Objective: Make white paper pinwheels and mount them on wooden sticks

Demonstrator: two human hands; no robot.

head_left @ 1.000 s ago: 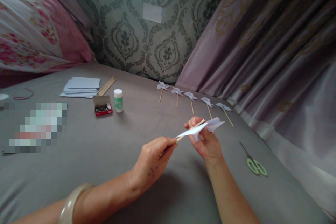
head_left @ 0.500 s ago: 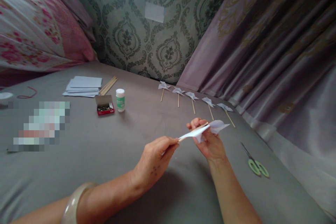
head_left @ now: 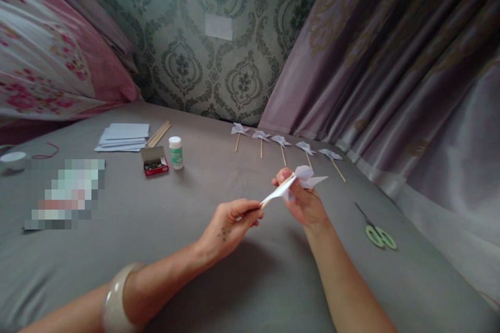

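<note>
A white paper pinwheel [head_left: 307, 174] on a thin wooden stick is held in the air between both hands. My left hand [head_left: 232, 223] pinches the stick's lower end, beside the tip of one paper blade. My right hand [head_left: 302, 203] is closed round the pinwheel's middle, near the top of the stick; its palm and fingers partly hide the paper. Beyond the hands, several finished-looking pinwheels [head_left: 281, 140] lie in a row on the grey sheet, each on its own stick.
Green-handled scissors [head_left: 375, 234] lie at the right. Back left are a stack of white paper [head_left: 124, 135], wooden sticks [head_left: 159, 133], a red box of small metal pieces [head_left: 155, 162] and a white-green bottle [head_left: 176, 153]. A blurred flat object [head_left: 68, 192] and white round container [head_left: 13, 160] lie farther left.
Both hands still grip the pinwheel, which has tilted more upright, its blades turned. The view has shifted slightly, and the hands appear a little farther left.
</note>
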